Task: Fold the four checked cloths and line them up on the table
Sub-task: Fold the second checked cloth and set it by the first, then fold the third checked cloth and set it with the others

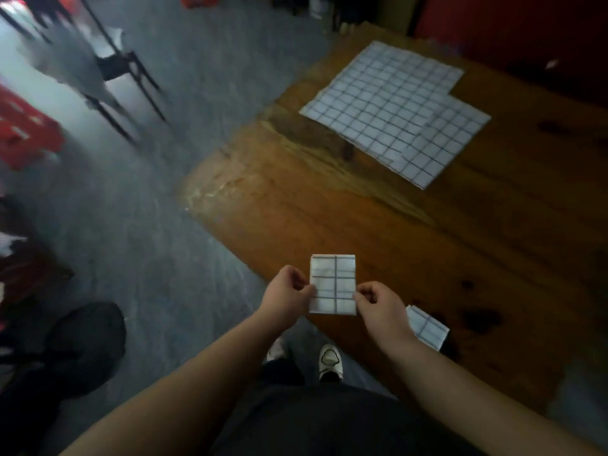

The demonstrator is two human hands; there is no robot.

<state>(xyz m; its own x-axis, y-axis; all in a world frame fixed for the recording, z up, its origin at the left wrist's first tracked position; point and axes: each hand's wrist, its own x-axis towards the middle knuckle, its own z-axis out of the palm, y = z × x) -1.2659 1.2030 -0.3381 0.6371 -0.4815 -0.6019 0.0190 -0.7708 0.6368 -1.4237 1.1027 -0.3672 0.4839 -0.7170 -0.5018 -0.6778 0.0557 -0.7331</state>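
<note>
Directly below the camera, two bare hands hold a small folded checked cloth (333,284) between them. The left hand (287,297) pinches its left edge between thumb and fingers, and the right hand (378,306) pinches the right edge the same way, so both are clamped on this one cloth, which is folded to a narrow upright rectangle. It hovers over the near corner of a brown wooden table (378,225); whether its lower edge touches the wood cannot be told.

Judging by its look, the cloth is thin, light and soft. It should sag or spring open if let go carelessly, so the sensible grip is at opposite edges near the fold, keeping the layers pressed together until it lies flat.

Just beside the right wrist, partly hidden by it, a second folded cloth (427,327) rests on the table at a slant. Farther away, toward the far side of the table, two unfolded cloths lie spread flat and overlapping: the upper spread cloth (381,97) covers part of the lower spread cloth (450,139).

That makes four checked cloths in all: two folded, two still open. By this count the task looks about half done.

Beyond the table edge lies a grey floor (148,225), with the person's white shoes (330,362) below.
</note>
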